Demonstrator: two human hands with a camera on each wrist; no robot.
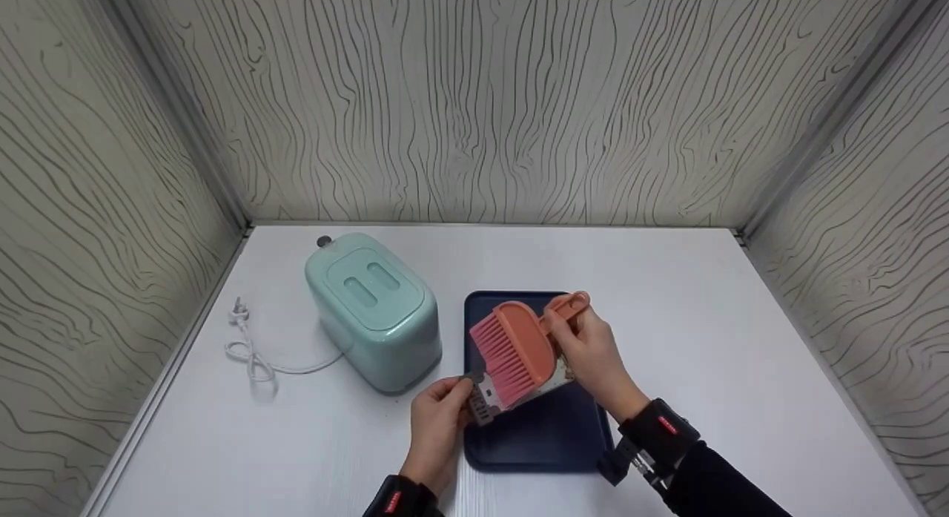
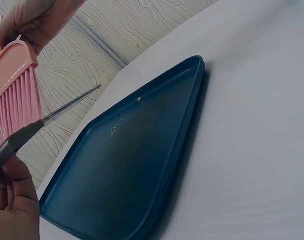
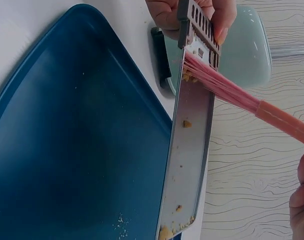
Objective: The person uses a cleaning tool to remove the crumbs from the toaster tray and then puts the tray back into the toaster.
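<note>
While the left hand (image 1: 437, 428) pinches the grey slotted end of the metal crumb tray (image 3: 189, 150), which is held above the blue tray (image 1: 534, 446), the right hand (image 1: 597, 354) grips the brush (image 1: 530, 343) by its handle, bristles on the metal near that end. Crumbs (image 3: 187, 123) lie by the bristles and at the far end. Best done, probably: firm pinch, far end tipped low, short light strokes away from the grey end, so bits don't flick onto the worktop (image 1: 689, 331). Mint toaster (image 1: 378, 302) just left of the blue tray, could cramp the left hand. White cord (image 1: 296, 370) beyond it, out of the way.
</note>
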